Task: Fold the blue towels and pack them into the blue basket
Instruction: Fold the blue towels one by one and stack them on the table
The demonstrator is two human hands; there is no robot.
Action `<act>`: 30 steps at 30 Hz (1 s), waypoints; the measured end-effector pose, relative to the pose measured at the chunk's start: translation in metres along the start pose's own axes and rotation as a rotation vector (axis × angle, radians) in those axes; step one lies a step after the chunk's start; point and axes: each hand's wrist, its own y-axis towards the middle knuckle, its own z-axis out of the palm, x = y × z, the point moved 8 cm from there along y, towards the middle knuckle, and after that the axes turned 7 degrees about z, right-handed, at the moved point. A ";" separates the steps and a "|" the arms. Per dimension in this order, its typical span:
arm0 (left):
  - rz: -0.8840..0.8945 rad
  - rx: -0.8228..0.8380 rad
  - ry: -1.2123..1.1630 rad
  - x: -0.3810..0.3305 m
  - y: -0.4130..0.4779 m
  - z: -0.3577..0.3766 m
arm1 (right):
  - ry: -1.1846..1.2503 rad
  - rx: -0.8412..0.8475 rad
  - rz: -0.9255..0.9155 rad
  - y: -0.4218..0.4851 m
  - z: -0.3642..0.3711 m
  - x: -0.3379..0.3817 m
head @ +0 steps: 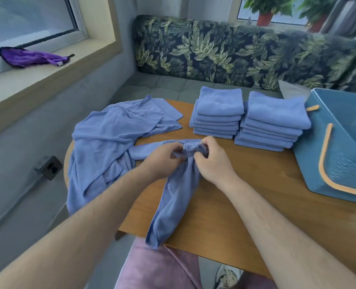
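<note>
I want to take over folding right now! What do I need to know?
Hands: the left hand and the right hand both pinch the bunched top of one blue towel, which trails over the table at its near edge.
Things: unfolded towels heaped at the table's left side; left stack and right stack of folded towels at the back; blue basket on the right, no towels visible inside.
Done: two stacks folded.
Left: fold the held towel and the heap, then pack everything into the basket.
</note>
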 end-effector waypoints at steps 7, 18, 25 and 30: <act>-0.073 0.017 -0.053 -0.033 0.017 0.069 | 0.061 -0.098 0.307 -0.024 -0.082 -0.088; -0.132 0.149 0.228 -0.034 0.015 0.105 | -0.187 -0.018 0.421 -0.042 -0.055 -0.126; -0.292 0.042 -0.404 -0.035 0.001 0.106 | 0.446 0.002 0.435 -0.043 -0.042 -0.111; -0.423 -0.050 -0.876 -0.045 0.003 0.103 | 0.504 -0.126 0.373 -0.041 -0.062 -0.102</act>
